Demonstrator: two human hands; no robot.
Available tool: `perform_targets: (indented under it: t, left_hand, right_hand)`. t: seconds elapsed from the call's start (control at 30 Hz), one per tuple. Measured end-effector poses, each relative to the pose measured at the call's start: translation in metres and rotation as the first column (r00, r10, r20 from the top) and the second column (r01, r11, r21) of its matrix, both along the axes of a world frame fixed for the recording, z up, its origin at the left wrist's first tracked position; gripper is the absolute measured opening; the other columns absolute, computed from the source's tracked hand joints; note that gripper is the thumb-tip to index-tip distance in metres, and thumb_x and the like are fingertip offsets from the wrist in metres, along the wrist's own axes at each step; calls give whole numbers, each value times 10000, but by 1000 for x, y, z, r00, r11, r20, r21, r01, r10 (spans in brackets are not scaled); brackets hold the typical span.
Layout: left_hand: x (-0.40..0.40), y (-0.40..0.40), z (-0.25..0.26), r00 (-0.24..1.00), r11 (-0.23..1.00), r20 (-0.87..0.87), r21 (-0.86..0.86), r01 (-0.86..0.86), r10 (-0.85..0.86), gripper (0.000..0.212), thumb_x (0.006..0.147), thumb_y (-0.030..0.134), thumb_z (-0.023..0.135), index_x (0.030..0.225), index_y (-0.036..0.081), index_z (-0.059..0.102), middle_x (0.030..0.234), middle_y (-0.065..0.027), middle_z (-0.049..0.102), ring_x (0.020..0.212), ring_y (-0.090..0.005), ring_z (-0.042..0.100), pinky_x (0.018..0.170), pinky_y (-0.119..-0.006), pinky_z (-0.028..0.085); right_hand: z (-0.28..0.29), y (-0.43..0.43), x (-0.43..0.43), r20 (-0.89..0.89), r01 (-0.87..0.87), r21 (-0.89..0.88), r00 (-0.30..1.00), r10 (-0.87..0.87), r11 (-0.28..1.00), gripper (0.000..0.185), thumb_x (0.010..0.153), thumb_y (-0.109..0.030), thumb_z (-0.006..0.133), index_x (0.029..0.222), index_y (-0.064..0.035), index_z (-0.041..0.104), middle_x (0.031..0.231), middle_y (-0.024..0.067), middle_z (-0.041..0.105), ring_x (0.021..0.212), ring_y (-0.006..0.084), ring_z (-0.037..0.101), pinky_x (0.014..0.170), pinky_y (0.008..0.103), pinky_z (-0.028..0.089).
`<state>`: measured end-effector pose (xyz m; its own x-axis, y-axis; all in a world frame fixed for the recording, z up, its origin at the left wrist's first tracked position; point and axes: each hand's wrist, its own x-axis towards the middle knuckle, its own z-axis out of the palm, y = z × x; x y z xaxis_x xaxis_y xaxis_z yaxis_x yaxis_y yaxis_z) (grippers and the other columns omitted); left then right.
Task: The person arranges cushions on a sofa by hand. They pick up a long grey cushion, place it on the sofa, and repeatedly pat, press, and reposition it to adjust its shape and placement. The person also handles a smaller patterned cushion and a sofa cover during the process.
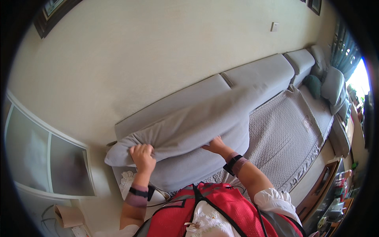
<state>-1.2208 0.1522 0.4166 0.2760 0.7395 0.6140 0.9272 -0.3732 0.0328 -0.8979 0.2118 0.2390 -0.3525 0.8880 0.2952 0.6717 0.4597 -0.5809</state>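
A large grey sofa cushion [183,127] is tilted up before me, its far right end blurred by motion. My left hand [142,157] grips the cushion's fabric near its left end, knuckles up. Farther right, my right hand [216,145] has hold of the lower edge, its fingertips partly hidden against the cloth. Another grey cushion [189,166] lies under the raised one. Behind both runs the grey sofa backrest [257,69], set along the wall.
A quilted grey sofa cover [281,124] spreads over the seat to the right. Several pillows [333,84] and a dark green cushion [312,86] are heaped at the far end. A frosted-glass partition [69,166] stands on the left. A cluttered table [334,204] sits at lower right.
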Motion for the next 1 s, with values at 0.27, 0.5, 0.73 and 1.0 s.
perform_targets:
  t: [0.27,0.5,0.73,1.0]
  left_hand:
    - [-11,-76,47,985,986,96,96,136,-146,211,514,-10,531,606,141,416,570,-19,387,594,-242,417,692,-364,308]
    - [-40,-3,85,980,882,67,451,139,-189,172,542,-8,512,599,120,411,576,-53,384,592,-256,413,696,-387,346]
    - [-58,79,21,962,960,74,-125,-251,262,892,671,237,826,1411,163,332,1465,-178,299,1370,-361,264,1090,-598,185]
    - [-172,42,-88,510,827,660,-508,-239,552,1030,645,354,849,1400,-56,281,1385,-311,382,1295,-393,402,1050,-447,357]
  right_hand:
    - [48,-47,-27,-219,-173,174,953,209,970,468,795,-391,694,1151,-92,639,1183,154,625,1162,333,528,1019,448,383]
    - [99,2,-80,-359,-114,270,910,210,956,482,803,-398,690,1178,-102,630,1215,150,615,1182,327,520,1033,422,377]
    - [102,58,-100,152,234,-403,970,-188,885,915,745,-474,722,1406,20,328,1361,246,464,1296,391,403,1054,548,309]
    - [101,54,-79,45,34,-475,999,-14,879,919,732,-274,770,1455,-18,264,1464,262,311,1331,468,288,1061,511,325]
